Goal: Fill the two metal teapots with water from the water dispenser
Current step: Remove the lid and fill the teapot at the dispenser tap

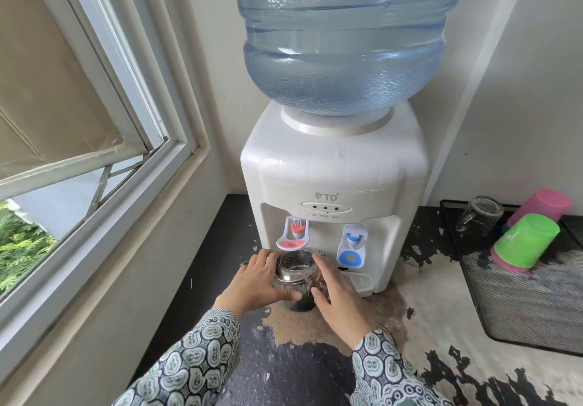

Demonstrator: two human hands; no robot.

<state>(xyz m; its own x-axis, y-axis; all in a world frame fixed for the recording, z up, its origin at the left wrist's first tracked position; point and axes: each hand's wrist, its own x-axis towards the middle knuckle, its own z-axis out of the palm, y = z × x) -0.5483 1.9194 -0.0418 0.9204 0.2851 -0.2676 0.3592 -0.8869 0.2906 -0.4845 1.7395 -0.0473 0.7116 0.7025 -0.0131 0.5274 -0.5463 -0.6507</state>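
Observation:
A shiny metal teapot with no lid stands on the worn counter right under the red tap of the white water dispenser. A thin stream of water falls from the tap area into its perforated strainer insert. My left hand wraps the pot's left side, thumb across the front. My right hand wraps its right side. The blue tap hangs to the right. A large blue water bottle sits on top. Only one teapot is in view.
An open window and its sill run along the left. On the right, a black mesh tray holds upturned green and pink plastic cups and a glass mug. The counter's dark coating is peeling.

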